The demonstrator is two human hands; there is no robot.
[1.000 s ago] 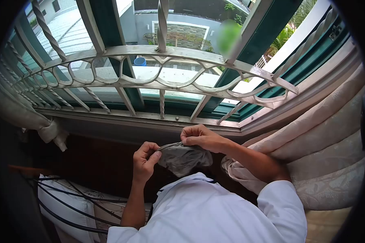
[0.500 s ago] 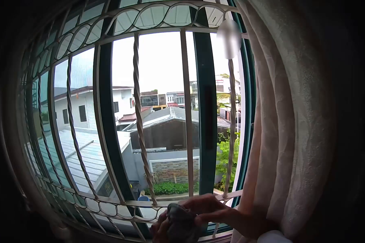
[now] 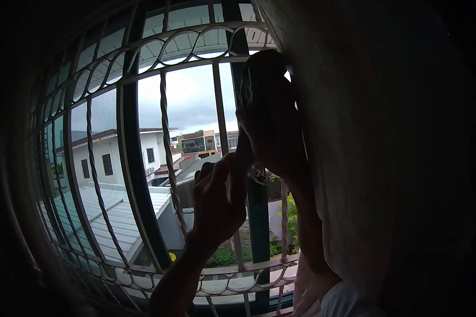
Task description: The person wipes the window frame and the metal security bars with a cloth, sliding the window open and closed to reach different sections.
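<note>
My right hand (image 3: 275, 116) is raised in front of the window grille beside the curtain, its fingers closed round a dark grey cloth. Lower and to the left, my left hand (image 3: 219, 198) has its fingers bent at the lower part of the cloth, against the bars. A crumpled end of the cloth (image 3: 257, 173) shows just below the right hand. Both hands are in deep shadow, so the fingertips and most of the cloth are hard to make out. Behind them stands a green window frame (image 3: 258, 227).
Twisted metal bars (image 3: 166, 116) with a looped band (image 3: 211, 38) cross the window. A long pale curtain (image 3: 344, 185) hangs at the right, mostly dark. Outside are a white house (image 3: 108, 153), a metal roof (image 3: 111, 211) and green plants (image 3: 225, 257).
Both hands have risen from the grille's bottom with the cloth, the right one much higher. The curtain now fills more of the view and looks darker.
</note>
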